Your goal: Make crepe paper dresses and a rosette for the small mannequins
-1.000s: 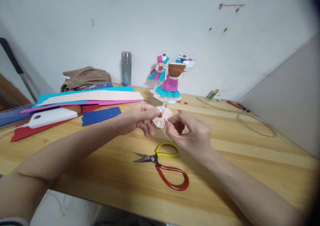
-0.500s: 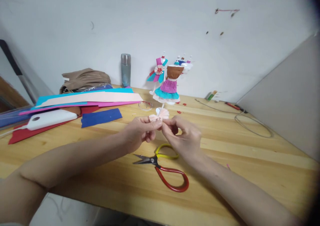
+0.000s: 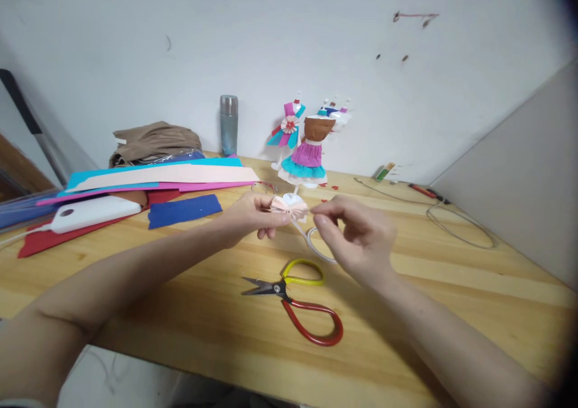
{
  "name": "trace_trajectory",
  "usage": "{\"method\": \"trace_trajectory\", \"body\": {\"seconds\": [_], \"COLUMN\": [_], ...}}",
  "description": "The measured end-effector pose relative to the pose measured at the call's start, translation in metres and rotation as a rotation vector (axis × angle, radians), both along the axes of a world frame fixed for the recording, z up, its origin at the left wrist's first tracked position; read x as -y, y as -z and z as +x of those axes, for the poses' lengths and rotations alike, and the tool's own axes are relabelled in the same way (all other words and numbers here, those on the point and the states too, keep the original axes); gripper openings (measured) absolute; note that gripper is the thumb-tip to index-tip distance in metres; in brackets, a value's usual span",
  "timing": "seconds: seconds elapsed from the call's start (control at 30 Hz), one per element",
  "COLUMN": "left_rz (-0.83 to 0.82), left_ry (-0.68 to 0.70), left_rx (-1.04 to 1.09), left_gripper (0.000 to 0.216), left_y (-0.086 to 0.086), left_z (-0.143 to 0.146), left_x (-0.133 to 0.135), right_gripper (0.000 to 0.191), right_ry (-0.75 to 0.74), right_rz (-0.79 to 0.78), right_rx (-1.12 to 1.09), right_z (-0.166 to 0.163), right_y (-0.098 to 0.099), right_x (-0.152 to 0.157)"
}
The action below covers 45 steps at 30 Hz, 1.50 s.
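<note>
A pleated pale pink crepe-paper bow (image 3: 289, 207), fanned out at its edges, is pinched between the thumb and fingers of my left hand (image 3: 255, 215). Just to its right, my right hand (image 3: 361, 233) has thumb and forefinger pressed together; whatever lies between them is too small to make out. Below the bow a white ring-like strip (image 3: 312, 242) shows, partly behind my right hand. Scissors (image 3: 277, 289) with one yellow and one red handle lie on the table under my hands, blades parted and pointing left.
Small dress forms in crepe-paper dresses (image 3: 307, 155) stand at the back. Coloured paper sheets (image 3: 171, 173), a blue strip (image 3: 185, 211) and a white glue gun or similar device (image 3: 90, 212) lie left. A flask (image 3: 229, 125) is by the wall; a cable (image 3: 456, 230) curls at right.
My right hand has drawn off to the right from the pink bow. The bow now shows more widely fanned in my left hand, and the white ring has come into view.
</note>
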<state>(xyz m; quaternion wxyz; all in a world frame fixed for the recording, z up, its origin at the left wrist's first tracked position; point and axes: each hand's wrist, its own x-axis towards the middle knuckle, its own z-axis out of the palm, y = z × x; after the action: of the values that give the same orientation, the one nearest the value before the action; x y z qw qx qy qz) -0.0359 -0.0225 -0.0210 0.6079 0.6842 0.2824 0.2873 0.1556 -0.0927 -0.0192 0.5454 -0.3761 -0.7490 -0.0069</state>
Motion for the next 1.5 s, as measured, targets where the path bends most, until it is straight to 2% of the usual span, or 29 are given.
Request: {"method": "trace_trajectory", "body": {"seconds": [0.1,0.3,0.4,0.5,0.63,0.8,0.87,1.07,1.17,1.5], "left_rz": [0.092,0.262,0.299,0.241,0.201,0.383,0.419,0.137,0.085,-0.003], "left_ry": [0.076,0.074,0.085,0.166,0.233,0.198,0.180,0.217,0.210,0.215], "left_rx": [-0.077,-0.120,-0.157,-0.249,-0.316,-0.292,-0.293,-0.354,-0.323,-0.222], "left_gripper": [0.028,0.022,0.022,0.023,0.024,0.021,0.023,0.018,0.018,0.019], "left_y": [-0.004,-0.006,-0.007,-0.011,-0.013,-0.004,-0.002,-0.014,-0.020,-0.018], "left_z": [-0.002,0.000,-0.001,-0.003,-0.003,-0.001,-0.001,-0.004,-0.007,-0.010], "left_x": [-0.003,-0.001,0.000,0.001,0.002,0.001,0.001,0.000,-0.003,-0.008], "right_gripper": [0.009,0.012,0.019,0.023,0.013,0.009,0.015,0.028,0.030,0.023], "right_ry": [-0.045,-0.119,-0.109,-0.110,-0.155,-0.174,-0.161,-0.243,-0.266,-0.300], "right_rz": [-0.131,-0.345,-0.352,-0.322,-0.309,-0.358,-0.418,-0.686,-0.772,-0.763], "right_rx": [0.030,0.166,0.207,0.237,0.216,0.214,0.186,-0.107,-0.218,-0.265], "right_z": [0.011,0.016,0.014,0.014,0.012,0.000,-0.003,0.001,0.003,0.005], "right_y": [-0.012,-0.018,-0.017,-0.018,-0.018,-0.013,-0.010,-0.007,-0.005,-0.007], "right_x": [-0.005,-0.010,-0.008,-0.006,-0.005,-0.002,-0.001,-0.009,-0.013,-0.016]}}
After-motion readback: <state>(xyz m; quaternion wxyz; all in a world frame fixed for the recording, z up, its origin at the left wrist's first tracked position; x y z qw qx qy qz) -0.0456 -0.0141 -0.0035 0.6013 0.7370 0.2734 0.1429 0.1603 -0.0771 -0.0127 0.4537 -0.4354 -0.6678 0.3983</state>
